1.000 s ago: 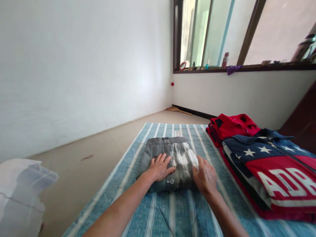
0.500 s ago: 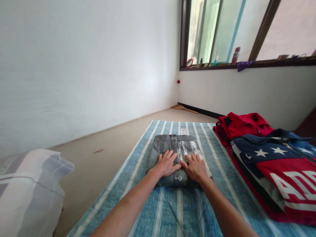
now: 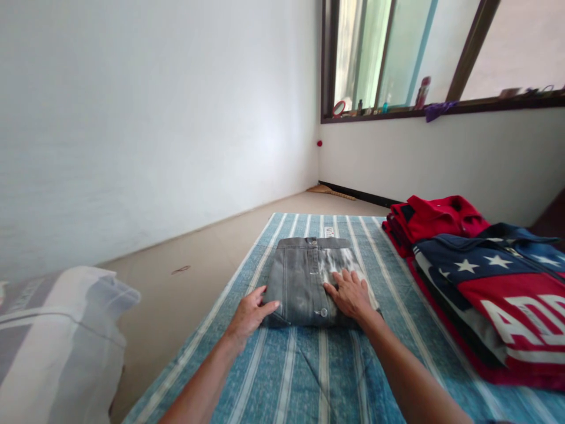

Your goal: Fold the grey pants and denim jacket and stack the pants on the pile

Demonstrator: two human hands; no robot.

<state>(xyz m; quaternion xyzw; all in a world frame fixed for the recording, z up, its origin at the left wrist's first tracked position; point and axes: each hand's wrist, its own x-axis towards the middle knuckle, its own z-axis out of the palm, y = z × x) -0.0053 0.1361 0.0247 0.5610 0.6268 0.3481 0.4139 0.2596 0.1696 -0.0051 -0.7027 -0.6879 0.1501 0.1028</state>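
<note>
Cloth (image 3: 304, 383) striped blue lies near a white wall (image 3: 154, 118), left hand (image 3: 248, 315) and right hand (image 3: 352, 295) unclenched against a folded garment (image 3: 296, 282).

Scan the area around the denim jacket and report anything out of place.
A thin loop lies loose on the floor, and a purple cloth droops over the windowsill; both look stray. The folded denim jacket looks neat.
</note>
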